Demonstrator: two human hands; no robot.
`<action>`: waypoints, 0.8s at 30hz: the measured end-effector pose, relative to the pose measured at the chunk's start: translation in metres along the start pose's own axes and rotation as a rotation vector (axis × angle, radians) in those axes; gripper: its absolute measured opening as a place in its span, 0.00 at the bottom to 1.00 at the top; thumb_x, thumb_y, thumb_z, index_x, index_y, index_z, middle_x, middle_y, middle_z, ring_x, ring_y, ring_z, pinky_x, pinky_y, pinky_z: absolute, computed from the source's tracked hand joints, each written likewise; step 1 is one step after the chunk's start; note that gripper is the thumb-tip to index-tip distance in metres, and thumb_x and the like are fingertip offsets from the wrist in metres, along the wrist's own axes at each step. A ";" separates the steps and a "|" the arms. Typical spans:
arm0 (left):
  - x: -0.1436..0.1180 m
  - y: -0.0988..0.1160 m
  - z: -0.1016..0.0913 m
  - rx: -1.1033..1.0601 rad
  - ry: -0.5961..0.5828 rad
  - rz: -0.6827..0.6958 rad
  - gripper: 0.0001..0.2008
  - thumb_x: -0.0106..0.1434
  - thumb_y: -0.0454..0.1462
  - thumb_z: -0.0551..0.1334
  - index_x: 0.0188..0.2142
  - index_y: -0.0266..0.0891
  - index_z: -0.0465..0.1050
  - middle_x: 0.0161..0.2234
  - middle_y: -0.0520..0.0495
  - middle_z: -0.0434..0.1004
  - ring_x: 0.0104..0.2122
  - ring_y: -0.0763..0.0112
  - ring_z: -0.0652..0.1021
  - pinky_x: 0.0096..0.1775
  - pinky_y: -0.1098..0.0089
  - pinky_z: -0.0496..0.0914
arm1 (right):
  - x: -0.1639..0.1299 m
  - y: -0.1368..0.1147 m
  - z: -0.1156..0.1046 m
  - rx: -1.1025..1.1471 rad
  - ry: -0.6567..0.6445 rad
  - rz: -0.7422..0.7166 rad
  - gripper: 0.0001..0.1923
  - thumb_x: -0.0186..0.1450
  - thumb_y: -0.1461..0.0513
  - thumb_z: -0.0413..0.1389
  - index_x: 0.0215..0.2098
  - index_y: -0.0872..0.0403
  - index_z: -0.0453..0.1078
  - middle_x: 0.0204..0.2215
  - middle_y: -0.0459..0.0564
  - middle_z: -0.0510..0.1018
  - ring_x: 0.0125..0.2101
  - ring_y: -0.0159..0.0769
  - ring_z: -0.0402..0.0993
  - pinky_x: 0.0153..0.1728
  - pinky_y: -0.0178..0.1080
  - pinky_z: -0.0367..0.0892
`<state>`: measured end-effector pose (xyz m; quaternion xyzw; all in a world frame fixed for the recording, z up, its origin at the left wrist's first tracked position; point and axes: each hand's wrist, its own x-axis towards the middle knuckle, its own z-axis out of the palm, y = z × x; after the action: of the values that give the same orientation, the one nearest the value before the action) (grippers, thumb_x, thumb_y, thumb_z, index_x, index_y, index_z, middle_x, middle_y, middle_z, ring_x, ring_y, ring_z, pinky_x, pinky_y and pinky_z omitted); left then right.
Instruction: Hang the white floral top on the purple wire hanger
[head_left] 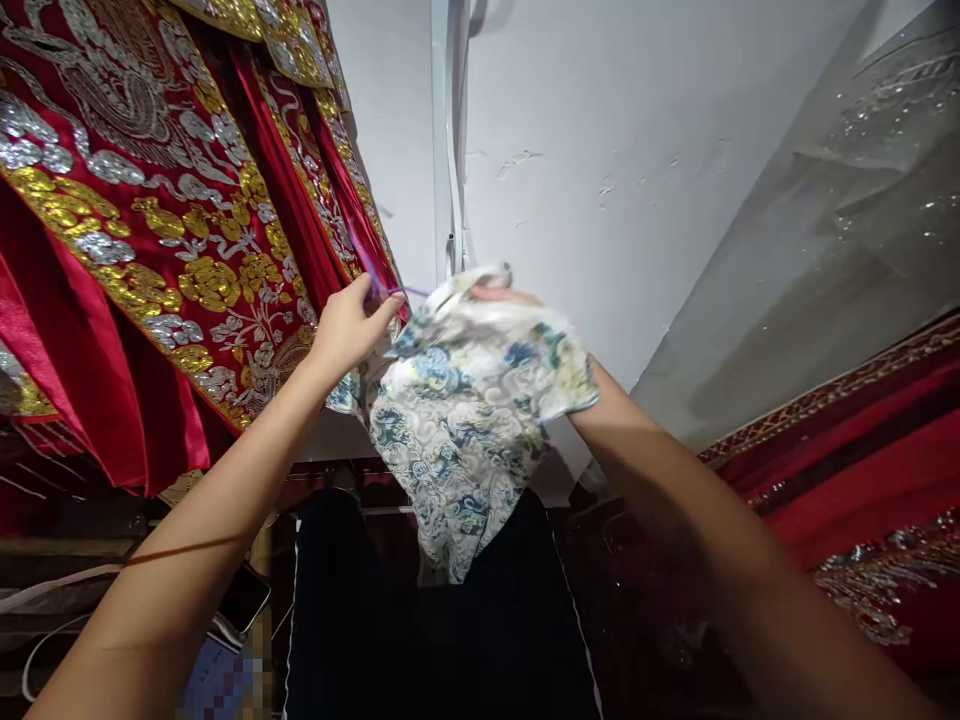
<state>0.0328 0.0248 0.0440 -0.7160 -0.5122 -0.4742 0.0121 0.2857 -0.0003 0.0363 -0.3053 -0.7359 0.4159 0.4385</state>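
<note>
My left hand (354, 325) pinches a thin purple hanger (415, 291), blurred by motion, between thumb and fingers. To its right hangs a small short-sleeved shirt (461, 430), white with a blue, green and yellow swirl pattern. Its upper part is smeared by movement, and its lower edge hangs in a point above my dark trousers. My right forearm reaches in behind the sleeve at the right. Cloth covers most of my right hand (499, 293); only a blurred skin-coloured patch shows near the collar, and its fingers cannot be made out.
Red embroidered garments (210, 285) with gold and silver sequins hang at the left. A white wall (585, 150) with a cable stands ahead. At the right, clear plastic sheeting (847, 220) hangs above red cloth (877, 470). A phone (244, 600) lies at the lower left.
</note>
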 end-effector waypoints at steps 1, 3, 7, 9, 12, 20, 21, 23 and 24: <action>-0.002 0.001 0.000 -0.064 -0.037 -0.011 0.16 0.64 0.49 0.63 0.32 0.38 0.72 0.29 0.47 0.73 0.30 0.66 0.71 0.35 0.67 0.62 | 0.001 -0.001 0.006 0.017 -0.120 0.027 0.20 0.66 0.49 0.59 0.49 0.54 0.74 0.38 0.52 0.81 0.40 0.43 0.78 0.44 0.49 0.76; -0.012 0.001 -0.001 -0.275 -0.205 -0.022 0.12 0.59 0.43 0.67 0.32 0.37 0.73 0.29 0.48 0.72 0.30 0.68 0.71 0.35 0.68 0.63 | 0.002 0.002 0.012 -0.087 -0.317 0.052 0.20 0.66 0.49 0.59 0.48 0.55 0.75 0.38 0.53 0.80 0.38 0.42 0.78 0.44 0.49 0.75; -0.045 -0.001 -0.011 -0.683 -0.632 -0.006 0.19 0.50 0.33 0.69 0.44 0.39 0.77 0.27 0.54 0.66 0.26 0.74 0.66 0.29 0.72 0.61 | -0.010 0.035 0.007 -0.625 -0.166 -0.078 0.24 0.65 0.53 0.61 0.57 0.54 0.71 0.46 0.57 0.79 0.48 0.49 0.75 0.53 0.56 0.69; -0.061 0.003 -0.014 -0.813 -0.765 -0.014 0.18 0.51 0.33 0.66 0.44 0.38 0.80 0.24 0.54 0.63 0.23 0.75 0.62 0.27 0.71 0.58 | -0.022 0.058 0.009 -0.789 -0.131 -0.195 0.42 0.62 0.52 0.64 0.70 0.51 0.56 0.62 0.61 0.69 0.61 0.56 0.66 0.59 0.61 0.64; -0.076 0.023 -0.010 -1.049 -0.770 -0.004 0.09 0.52 0.36 0.63 0.31 0.36 0.83 0.20 0.50 0.64 0.23 0.72 0.64 0.28 0.68 0.60 | -0.043 0.085 0.027 -0.865 -0.223 -0.405 0.65 0.56 0.45 0.68 0.76 0.50 0.32 0.74 0.63 0.44 0.71 0.62 0.45 0.67 0.66 0.50; -0.062 0.079 -0.003 -1.284 -0.431 -0.078 0.11 0.59 0.43 0.62 0.28 0.40 0.80 0.18 0.50 0.68 0.25 0.66 0.75 0.42 0.58 0.73 | -0.063 0.084 0.035 -0.895 0.167 -0.703 0.54 0.56 0.47 0.66 0.73 0.42 0.45 0.65 0.59 0.62 0.64 0.62 0.60 0.64 0.65 0.54; -0.058 0.075 -0.006 -1.200 -0.452 -0.115 0.14 0.61 0.47 0.62 0.32 0.40 0.81 0.23 0.47 0.74 0.31 0.62 0.79 0.45 0.55 0.74 | -0.064 0.080 0.025 -0.918 0.166 -0.645 0.54 0.53 0.46 0.67 0.71 0.42 0.49 0.64 0.58 0.63 0.63 0.62 0.61 0.62 0.64 0.56; -0.054 0.058 -0.011 -1.057 -0.442 -0.264 0.23 0.63 0.56 0.60 0.41 0.41 0.81 0.37 0.40 0.81 0.44 0.53 0.81 0.49 0.51 0.74 | -0.069 0.073 0.002 -0.948 0.209 -0.519 0.54 0.49 0.47 0.68 0.70 0.44 0.53 0.63 0.58 0.64 0.61 0.63 0.62 0.61 0.63 0.58; -0.057 0.045 -0.013 -1.014 -0.395 -0.365 0.27 0.63 0.60 0.59 0.44 0.42 0.80 0.42 0.39 0.82 0.48 0.50 0.81 0.51 0.50 0.74 | -0.071 0.070 -0.009 -0.953 0.255 -0.468 0.54 0.49 0.48 0.68 0.70 0.44 0.54 0.63 0.58 0.65 0.61 0.63 0.62 0.60 0.63 0.58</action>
<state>0.0567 -0.0440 0.0330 -0.6072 -0.3285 -0.5121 -0.5110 0.3302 -0.0222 -0.0511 -0.3464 -0.8321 -0.1126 0.4182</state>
